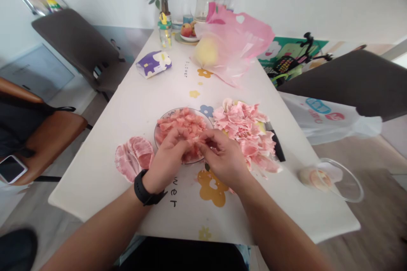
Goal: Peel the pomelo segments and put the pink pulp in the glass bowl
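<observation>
Well, a white table [104, 165] (flower-printed) between chairs [76, 42].

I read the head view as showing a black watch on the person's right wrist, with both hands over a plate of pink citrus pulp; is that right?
Not quite: the head view shows the black watch on the left wrist, not the right. The left hand and right hand are over the plate of pink citrus pulp.

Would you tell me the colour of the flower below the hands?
The flower is mustard yellow, clearest in the head view.
</observation>
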`<state>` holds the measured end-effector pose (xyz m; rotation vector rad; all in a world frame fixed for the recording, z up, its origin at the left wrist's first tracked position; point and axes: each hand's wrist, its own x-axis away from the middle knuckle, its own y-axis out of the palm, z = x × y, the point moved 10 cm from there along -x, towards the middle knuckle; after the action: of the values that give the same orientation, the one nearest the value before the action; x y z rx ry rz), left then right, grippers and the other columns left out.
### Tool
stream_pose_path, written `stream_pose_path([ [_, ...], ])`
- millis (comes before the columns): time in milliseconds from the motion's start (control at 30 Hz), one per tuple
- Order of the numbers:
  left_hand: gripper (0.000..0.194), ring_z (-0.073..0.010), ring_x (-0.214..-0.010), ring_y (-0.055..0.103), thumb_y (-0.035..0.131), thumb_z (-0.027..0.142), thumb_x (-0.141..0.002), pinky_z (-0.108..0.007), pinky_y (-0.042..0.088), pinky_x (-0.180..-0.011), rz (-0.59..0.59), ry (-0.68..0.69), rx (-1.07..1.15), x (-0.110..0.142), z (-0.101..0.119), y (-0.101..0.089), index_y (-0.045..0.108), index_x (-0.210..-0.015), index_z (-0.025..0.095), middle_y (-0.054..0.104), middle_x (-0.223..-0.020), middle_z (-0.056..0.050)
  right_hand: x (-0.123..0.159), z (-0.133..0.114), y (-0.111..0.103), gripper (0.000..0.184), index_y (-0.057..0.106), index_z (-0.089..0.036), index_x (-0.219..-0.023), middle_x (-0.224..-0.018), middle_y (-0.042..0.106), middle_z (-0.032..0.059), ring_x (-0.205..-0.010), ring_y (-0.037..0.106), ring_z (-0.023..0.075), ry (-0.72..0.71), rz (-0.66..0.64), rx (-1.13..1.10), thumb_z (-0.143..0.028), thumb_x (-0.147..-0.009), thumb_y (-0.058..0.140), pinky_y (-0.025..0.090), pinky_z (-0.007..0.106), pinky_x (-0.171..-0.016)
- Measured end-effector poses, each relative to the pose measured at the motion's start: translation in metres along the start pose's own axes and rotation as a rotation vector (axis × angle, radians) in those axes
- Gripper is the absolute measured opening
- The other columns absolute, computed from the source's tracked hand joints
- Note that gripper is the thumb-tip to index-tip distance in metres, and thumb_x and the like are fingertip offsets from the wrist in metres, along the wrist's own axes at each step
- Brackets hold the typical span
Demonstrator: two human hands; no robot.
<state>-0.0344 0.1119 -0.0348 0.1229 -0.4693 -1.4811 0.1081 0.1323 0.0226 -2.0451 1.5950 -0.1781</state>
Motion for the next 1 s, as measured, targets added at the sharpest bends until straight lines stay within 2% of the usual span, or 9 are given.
stream_pose_path([
  [133,0.015,-0.0119,-0.056,0.042,0.067,0.019,-0.078,-0.025,0.033,-0.054,0.030,-0.011,0.079,0.001,0.003,0.002,0.055,-0.087,0.024,0.048,-0.060,0.007,-0.001,0.000,0.002,0.005,0.069,-0.027,-0.096,-0.089,0.073,0.0002,-0.078,0.069,0.0185,0.024,-0.026,-0.016,-0.024,-0.096,0.066,0.053,0.032,-0.069],
  [233,0.015,-0.0116,-0.052,0.043,0.067,0.021,-0.077,-0.025,0.031,-0.052,0.019,-0.051,0.174,0.001,0.006,0.005,0.053,-0.082,0.024,0.046,-0.056,0.007,-0.005,0.007,0.004,0.002,0.066,-0.026,-0.094,-0.083,0.070,-0.0013,-0.073,0.066,0.0163,0.078,-0.089,-0.198,-0.027,-0.094,0.068,0.053,0.031,-0.067],
  [367,0.020,-0.0088,-0.048,0.039,0.067,0.023,-0.078,-0.024,0.027,-0.049,0.022,-0.042,0.288,-0.001,0.017,0.002,0.048,-0.079,0.023,0.042,-0.057,0.007,-0.016,0.026,-0.003,0.020,0.062,-0.024,-0.092,-0.078,0.067,-0.0024,-0.068,0.062,0.0155,0.169,-0.102,-0.427,-0.038,-0.087,0.076,0.051,0.029,-0.062],
  [500,0.021,-0.0096,-0.053,0.045,0.071,0.024,-0.078,-0.022,0.031,-0.050,0.134,0.031,0.281,-0.002,0.028,-0.012,0.052,-0.086,0.023,0.038,-0.059,0.008,-0.024,0.040,-0.022,0.012,0.065,-0.023,-0.093,-0.085,0.071,0.0007,-0.077,0.066,0.0183,0.176,0.062,-0.132,-0.033,-0.088,0.070,0.054,0.033,-0.070],
  [567,0.022,-0.0101,-0.055,0.048,0.072,0.025,-0.078,-0.022,0.034,-0.050,0.138,0.033,0.263,-0.001,0.029,-0.011,0.054,-0.090,0.023,0.042,-0.061,0.008,-0.026,0.033,-0.017,0.011,0.069,-0.023,-0.100,-0.100,0.076,0.0055,-0.091,0.071,0.0228,0.087,0.058,0.054,-0.025,-0.090,0.064,0.058,0.039,-0.082],
  [667,0.023,-0.0109,-0.055,0.051,0.071,0.026,-0.078,-0.023,0.035,-0.051,0.122,0.023,0.255,0.000,0.028,-0.007,0.058,-0.096,0.023,0.050,-0.064,0.007,-0.024,0.017,0.001,0.032,0.072,-0.023,-0.115,-0.128,0.077,0.0117,-0.123,0.069,0.0298,-0.118,-0.011,0.202,-0.013,-0.090,0.054,0.054,0.052,-0.107],
  [800,0.027,-0.0116,-0.058,0.055,0.070,0.021,-0.074,-0.024,0.038,-0.052,0.080,0.042,0.241,0.001,0.028,-0.004,0.067,-0.102,0.022,0.060,-0.073,0.004,-0.022,0.015,0.007,0.044,0.071,-0.022,-0.128,-0.139,0.074,0.0134,-0.134,0.066,0.0315,-0.166,-0.008,0.246,-0.009,-0.091,0.050,0.049,0.057,-0.117],
  [933,0.033,-0.0138,-0.077,0.064,0.073,0.019,-0.079,-0.026,0.052,-0.070,0.070,0.115,0.131,0.003,0.029,-0.005,0.074,-0.111,0.024,0.070,-0.092,0.000,-0.020,0.005,-0.003,0.027,0.074,-0.024,-0.121,-0.137,0.074,0.0126,-0.131,0.067,0.0298,-0.170,0.071,0.135,-0.025,-0.102,0.055,0.050,0.053,-0.116],
  [1000,0.041,-0.0152,-0.090,0.068,0.074,0.016,-0.080,-0.027,0.054,-0.082,0.064,0.149,0.029,0.005,0.028,-0.005,0.073,-0.120,0.027,0.074,-0.104,-0.001,-0.019,0.002,-0.007,0.025,0.074,-0.026,-0.122,-0.131,0.076,0.0104,-0.123,0.070,0.0270,-0.133,0.088,0.019,-0.035,-0.105,0.056,0.055,0.048,-0.110],
])
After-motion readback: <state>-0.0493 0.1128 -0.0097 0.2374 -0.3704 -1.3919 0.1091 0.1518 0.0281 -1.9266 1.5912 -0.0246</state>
